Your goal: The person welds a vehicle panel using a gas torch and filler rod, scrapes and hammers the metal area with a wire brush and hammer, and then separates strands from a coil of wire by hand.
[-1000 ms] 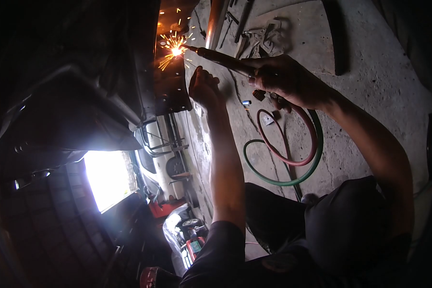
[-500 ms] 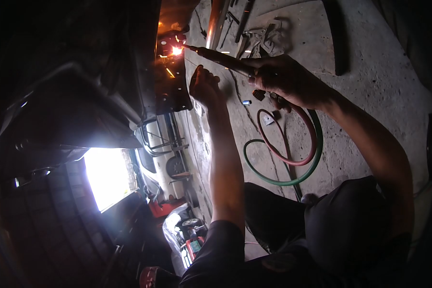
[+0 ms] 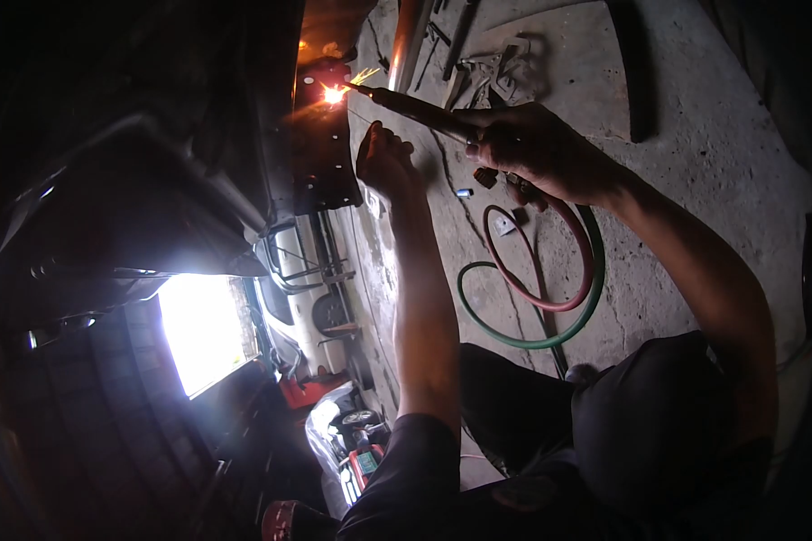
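My right hand (image 3: 546,153) is wrapped round a gas torch (image 3: 419,114), whose narrow tip points left at a dark, perforated metal panel (image 3: 320,162). A bright glow (image 3: 334,94) burns on the panel's right edge, just off the tip, with sparks flying. Below the tip, my left hand (image 3: 389,160) is closed with its fingers curled, close to the panel's edge. What it holds, if anything, I cannot make out. A red hose (image 3: 589,261) and a green hose (image 3: 550,343) loop down below my right hand.
Metal scraps (image 3: 501,70) and a curved sheet (image 3: 586,54) lie on the cracked concrete floor (image 3: 677,225). Dark vehicle bodywork (image 3: 126,198) fills the left side. A pale vehicle (image 3: 329,311) and a red machine (image 3: 364,462) are farther off. My knee (image 3: 650,406) is at lower right.
The sparks now spray up and to the right from the glow, and the torch tip has shifted very slightly. Both hands stay practically where they were.
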Motion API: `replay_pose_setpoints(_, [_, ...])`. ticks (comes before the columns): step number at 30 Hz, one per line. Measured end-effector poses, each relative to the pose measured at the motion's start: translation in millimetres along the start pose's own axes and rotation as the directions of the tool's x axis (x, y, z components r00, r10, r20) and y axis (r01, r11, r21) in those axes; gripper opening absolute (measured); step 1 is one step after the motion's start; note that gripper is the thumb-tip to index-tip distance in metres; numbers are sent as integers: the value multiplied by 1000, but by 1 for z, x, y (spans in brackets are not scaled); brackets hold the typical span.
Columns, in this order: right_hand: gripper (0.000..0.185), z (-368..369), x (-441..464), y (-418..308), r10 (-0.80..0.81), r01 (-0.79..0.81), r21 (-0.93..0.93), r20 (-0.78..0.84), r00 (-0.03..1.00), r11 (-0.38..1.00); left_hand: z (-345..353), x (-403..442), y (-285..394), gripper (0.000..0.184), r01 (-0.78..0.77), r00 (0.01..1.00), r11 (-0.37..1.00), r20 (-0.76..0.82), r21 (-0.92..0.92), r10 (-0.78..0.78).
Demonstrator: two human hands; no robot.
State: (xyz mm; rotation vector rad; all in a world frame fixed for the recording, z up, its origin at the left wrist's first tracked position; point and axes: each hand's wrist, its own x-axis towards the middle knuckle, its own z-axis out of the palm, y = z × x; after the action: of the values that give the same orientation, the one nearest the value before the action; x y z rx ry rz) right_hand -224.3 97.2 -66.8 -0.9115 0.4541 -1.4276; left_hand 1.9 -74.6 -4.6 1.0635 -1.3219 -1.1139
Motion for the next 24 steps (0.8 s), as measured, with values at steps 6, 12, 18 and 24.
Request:
replay_pose_setpoints(6, [60,1,0,-3,9,-9,-21,-2,1000,1000,-1,4,-1,12,-19,1000,1000,11,-7,19])
replay_pose_setpoints(12, [59,1,3,1,-6,6,-29,-10,1000,1000,2,3,-1,12,-32,999,999,11,-6,32])
replay_pose_setpoints(18, [57,1,2,1,-21,21,-17,-10,1000,1000,0,4,-2,12,-22,1000,999,13,-43,23])
replay_pose_setpoints(24, [57,0,2,-1,23,-24,-28,-13,1000,999,-3,11,-5,11,-19,998,991,51,-130,25])
